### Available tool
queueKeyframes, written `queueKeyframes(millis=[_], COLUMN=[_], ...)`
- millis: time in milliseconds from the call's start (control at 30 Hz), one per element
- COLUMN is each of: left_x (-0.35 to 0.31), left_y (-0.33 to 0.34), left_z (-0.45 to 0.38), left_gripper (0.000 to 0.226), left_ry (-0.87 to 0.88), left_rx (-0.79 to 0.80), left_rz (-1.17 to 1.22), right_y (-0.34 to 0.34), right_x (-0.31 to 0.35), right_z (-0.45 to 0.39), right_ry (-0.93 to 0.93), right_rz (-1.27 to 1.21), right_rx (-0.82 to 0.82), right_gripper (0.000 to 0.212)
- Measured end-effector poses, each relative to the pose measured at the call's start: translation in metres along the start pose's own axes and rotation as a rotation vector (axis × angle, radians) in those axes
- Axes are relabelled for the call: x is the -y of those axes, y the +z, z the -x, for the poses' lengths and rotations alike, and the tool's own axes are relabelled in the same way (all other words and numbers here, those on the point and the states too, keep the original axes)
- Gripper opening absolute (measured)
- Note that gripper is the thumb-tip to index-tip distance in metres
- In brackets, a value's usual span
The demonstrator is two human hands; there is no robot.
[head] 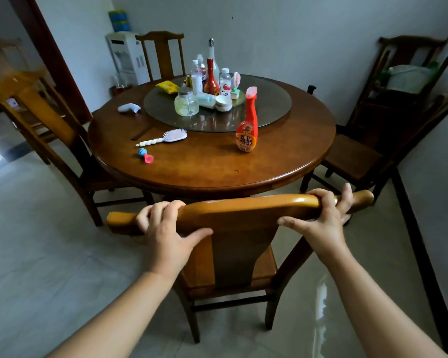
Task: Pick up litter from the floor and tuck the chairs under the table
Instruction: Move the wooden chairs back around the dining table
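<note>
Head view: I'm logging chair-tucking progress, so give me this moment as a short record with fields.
left hand: grips the near chair's top rail
right hand: grips the same rail, further right
near chair: seat mostly out from under the round table, not yet tucked
other chairs: left chair and right chair partly out; far chair behind table
tabletop: orange spray bottle, hairbrush
litter: none visible on floor

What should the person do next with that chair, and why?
Probably push the chair straight forward toward the table. Both the left hand and the right hand grip its top rail, and its seat stands clear of the table edge.
</note>
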State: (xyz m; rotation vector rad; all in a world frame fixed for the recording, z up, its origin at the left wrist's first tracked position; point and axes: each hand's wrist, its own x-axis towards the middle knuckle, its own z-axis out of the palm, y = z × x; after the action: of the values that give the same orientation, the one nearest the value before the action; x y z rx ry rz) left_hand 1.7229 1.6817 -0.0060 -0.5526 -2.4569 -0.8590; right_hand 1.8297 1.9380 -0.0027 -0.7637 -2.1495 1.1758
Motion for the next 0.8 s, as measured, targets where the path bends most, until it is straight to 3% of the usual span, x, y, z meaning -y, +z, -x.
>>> queueKeyframes(millis=[233, 567, 800], left_x=[0.0, 0.098, 0.093], left_y=[0.015, -0.003, 0.024], left_z=[-0.025, -0.075, -0.062], left_gripper=[0.069, 0.071, 0.067], left_ry=[0.028, 0.022, 0.033], left_rx=[-0.018, 0.153, 0.072], left_rz=[-0.022, -0.003, 0.044], right_y=[0.004, 0.098, 0.086], right_x=[0.008, 0.035, 0.016], right_z=[-0.026, 0.027, 0.002], right_ry=[0.013, 0.085, 0.058], right_rz=[-0.043, -0.148, -0.059], right_rx=[0.012, -0.135, -0.103], right_gripper=[0.067, 0.068, 0.064])
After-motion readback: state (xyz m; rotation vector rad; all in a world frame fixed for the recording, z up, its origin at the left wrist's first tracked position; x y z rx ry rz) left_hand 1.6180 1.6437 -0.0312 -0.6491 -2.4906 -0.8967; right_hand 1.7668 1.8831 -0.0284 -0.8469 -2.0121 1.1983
